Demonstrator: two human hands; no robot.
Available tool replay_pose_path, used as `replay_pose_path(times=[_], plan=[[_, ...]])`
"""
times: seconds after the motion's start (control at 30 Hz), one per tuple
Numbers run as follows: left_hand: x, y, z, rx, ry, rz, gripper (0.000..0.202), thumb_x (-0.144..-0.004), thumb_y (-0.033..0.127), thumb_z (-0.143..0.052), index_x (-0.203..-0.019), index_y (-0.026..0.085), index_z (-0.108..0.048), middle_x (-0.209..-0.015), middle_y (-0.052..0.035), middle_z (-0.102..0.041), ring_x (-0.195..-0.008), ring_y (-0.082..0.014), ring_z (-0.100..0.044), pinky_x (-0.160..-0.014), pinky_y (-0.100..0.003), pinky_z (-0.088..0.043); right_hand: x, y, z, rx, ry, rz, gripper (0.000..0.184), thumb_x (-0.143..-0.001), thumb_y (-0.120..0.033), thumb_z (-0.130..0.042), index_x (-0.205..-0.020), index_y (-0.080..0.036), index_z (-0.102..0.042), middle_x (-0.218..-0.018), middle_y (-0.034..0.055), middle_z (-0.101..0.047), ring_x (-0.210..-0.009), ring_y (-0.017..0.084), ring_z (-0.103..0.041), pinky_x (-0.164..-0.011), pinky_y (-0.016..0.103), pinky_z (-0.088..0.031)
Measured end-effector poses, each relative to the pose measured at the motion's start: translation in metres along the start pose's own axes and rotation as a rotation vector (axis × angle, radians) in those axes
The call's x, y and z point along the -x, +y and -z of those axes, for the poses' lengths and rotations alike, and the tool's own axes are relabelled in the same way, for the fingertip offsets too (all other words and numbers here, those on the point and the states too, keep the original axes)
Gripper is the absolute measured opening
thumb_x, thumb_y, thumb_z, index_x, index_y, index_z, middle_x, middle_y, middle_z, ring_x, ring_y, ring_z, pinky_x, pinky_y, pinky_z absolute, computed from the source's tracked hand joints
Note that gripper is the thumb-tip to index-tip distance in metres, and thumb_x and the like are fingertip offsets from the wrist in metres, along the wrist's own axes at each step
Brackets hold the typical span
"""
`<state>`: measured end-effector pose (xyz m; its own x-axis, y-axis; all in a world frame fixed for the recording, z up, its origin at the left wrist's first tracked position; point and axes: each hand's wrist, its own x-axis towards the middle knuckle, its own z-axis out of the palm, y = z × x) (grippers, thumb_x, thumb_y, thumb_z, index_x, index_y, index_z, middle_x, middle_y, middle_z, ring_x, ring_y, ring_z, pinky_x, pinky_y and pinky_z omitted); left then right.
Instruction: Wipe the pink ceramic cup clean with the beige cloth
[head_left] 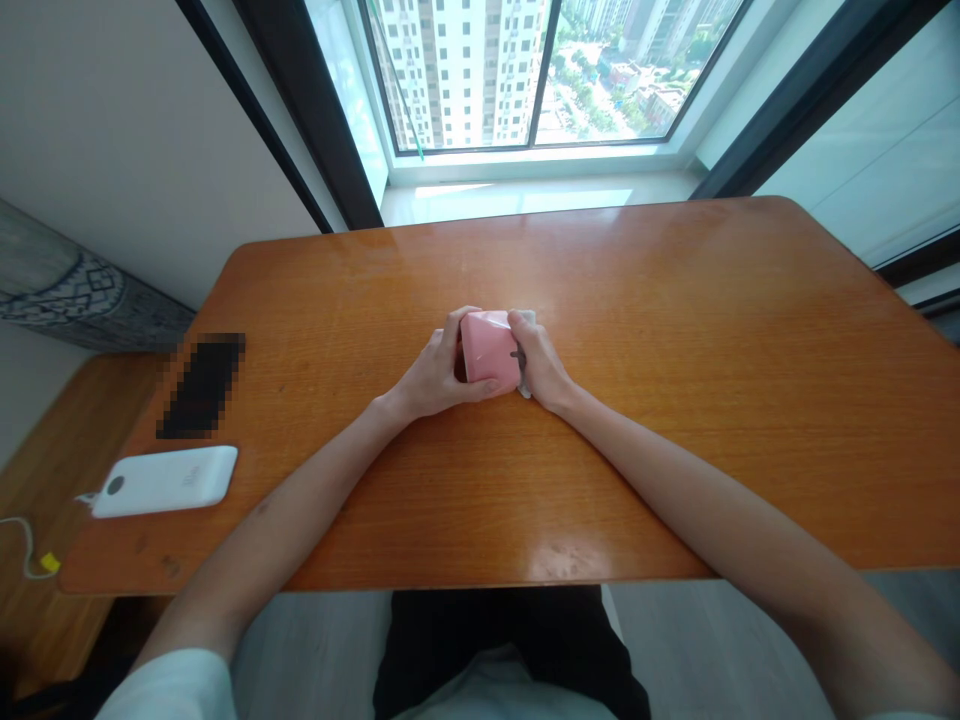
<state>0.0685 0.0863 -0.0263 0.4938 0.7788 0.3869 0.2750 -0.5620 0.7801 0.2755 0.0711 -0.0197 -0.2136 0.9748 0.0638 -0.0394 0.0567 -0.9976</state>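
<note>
Beyond a tall window [461, 75], high-rise apartment towers are seen, and a polished orange wooden desk [697, 400] is set directly before the sill. The forearms are rested on the desk, so that the work is supported close to its middle, well away from the far edge.

A pink block-like object [489, 350] is held at that central spot, just above the desk surface or resting on it; contact beneath it is hidden. It is gripped from both sides. The left hand [435, 368] is curved around its near-left side, with the fingers wrapped over the top and the thumb laid along the lower edge, so the object is steadied. The right hand [538, 360] is closed against the opposite side, with a crumpled pale cloth [526, 322] pinched between the palm and the pink surface. The cloth is thus kept pressed to the object while the left hand braces against that pressure. A dark gap is seen beside the left hand, but whether it is an opening cannot be told.

Off to the left, a pixelated dark rectangular object [202, 385] and a white power bank [165, 482] with a thin cable [26, 550] are left apart from the hands.
</note>
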Motion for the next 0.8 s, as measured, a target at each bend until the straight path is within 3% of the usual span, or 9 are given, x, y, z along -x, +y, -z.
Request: replay_pose_path(times=[0.1,0.2,0.37,0.47,0.6,0.8], plan=[[0.002,-0.003,-0.001,-0.026,-0.001,-0.015,0.104,-0.081,0.078,-0.085,-0.160,0.028,-0.040,-0.143,-0.0160,-0.068,-0.125,-0.0375,-0.069,-0.108,-0.059,-0.058,0.002,-0.007,-0.001,-0.004,0.045,0.032,0.067,-0.101,-0.086,-0.050,-0.080,-0.024,-0.062,-0.066,-0.0022,-0.053,-0.059,0.013,-0.046,-0.052,0.027,-0.036],[0.003,-0.003,0.001,-0.048,-0.011,-0.062,0.115,-0.082,0.076,-0.087,-0.170,0.031,-0.029,-0.162,-0.0191,-0.055,-0.140,-0.0406,-0.064,-0.118,-0.062,-0.054,0.004,-0.013,-0.002,-0.003,0.039,0.048,0.065,-0.102,-0.084,-0.052,-0.079,-0.024,-0.062,-0.067,-0.0022,-0.053,-0.060,0.013,-0.045,-0.053,0.027,-0.036],[0.001,-0.001,0.000,-0.136,0.021,-0.328,0.127,-0.079,0.074,-0.092,-0.176,0.037,-0.019,-0.183,-0.0189,-0.029,-0.168,-0.0452,-0.036,-0.135,-0.069,-0.038,0.005,-0.019,-0.003,-0.005,0.041,0.042,0.065,-0.101,-0.085,-0.053,-0.081,-0.023,-0.062,-0.069,-0.0018,-0.054,-0.061,0.013,-0.045,-0.054,0.027,-0.037],[0.001,-0.002,-0.003,-0.186,0.035,-0.377,0.132,-0.076,0.070,-0.097,-0.176,0.041,-0.015,-0.186,-0.0175,-0.022,-0.172,-0.0442,-0.030,-0.137,-0.069,-0.037,0.006,-0.019,-0.004,-0.004,0.038,0.027,0.068,-0.101,-0.087,-0.049,-0.082,-0.023,-0.062,-0.068,-0.0019,-0.054,-0.060,0.013,-0.046,-0.054,0.027,-0.038],[0.000,0.000,-0.005,-0.191,0.046,-0.376,0.125,-0.081,0.054,-0.098,-0.175,0.039,-0.017,-0.182,-0.0182,-0.029,-0.169,-0.0408,-0.036,-0.135,-0.065,-0.042,0.005,-0.017,-0.003,-0.010,0.051,0.032,0.069,-0.099,-0.089,-0.050,-0.084,-0.022,-0.060,-0.070,-0.0023,-0.055,-0.061,0.013,-0.047,-0.057,0.027,-0.039],[-0.002,0.007,-0.001,-0.207,0.049,-0.308,0.124,-0.073,0.056,-0.101,-0.170,0.036,-0.026,-0.166,-0.0174,-0.046,-0.157,-0.0420,-0.050,-0.131,-0.066,-0.047,0.003,-0.016,-0.003,0.020,0.068,0.039,0.069,-0.098,-0.090,-0.050,-0.082,-0.023,-0.059,-0.072,-0.0013,-0.053,-0.064,0.014,-0.046,-0.059,0.029,-0.039]])
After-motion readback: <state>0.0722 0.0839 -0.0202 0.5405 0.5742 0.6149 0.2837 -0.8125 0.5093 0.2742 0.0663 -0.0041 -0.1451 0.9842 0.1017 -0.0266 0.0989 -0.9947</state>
